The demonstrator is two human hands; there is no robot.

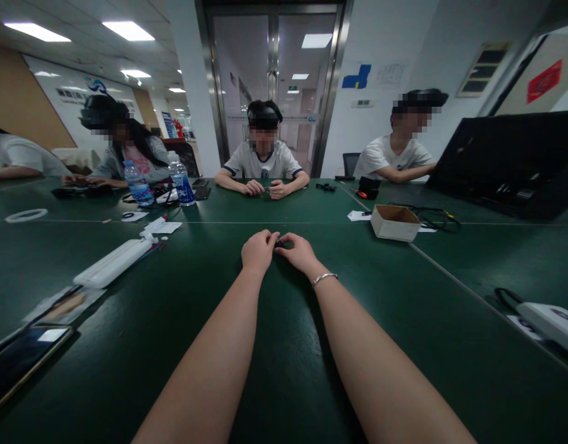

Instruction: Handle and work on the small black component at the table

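Observation:
Both my hands meet over the middle of the dark green table (219, 308). Between their fingertips is a small black piece (279, 243), too small and too covered by fingers to name. My left hand (257, 251) is closed, its thumb and forefinger pinched at the left side of the piece. From the right, my right hand (300, 251) pinches the same piece between thumb and forefinger. A silver bracelet (325, 279) circles my right wrist.
Left lie a phone (24, 364), a plastic packet (71, 306) and a long white case (112, 264); two water bottles (182, 180) stand beyond. An open cardboard box (395, 223), cables and a black monitor (506, 163) are right. Several people wearing headsets sit around the table.

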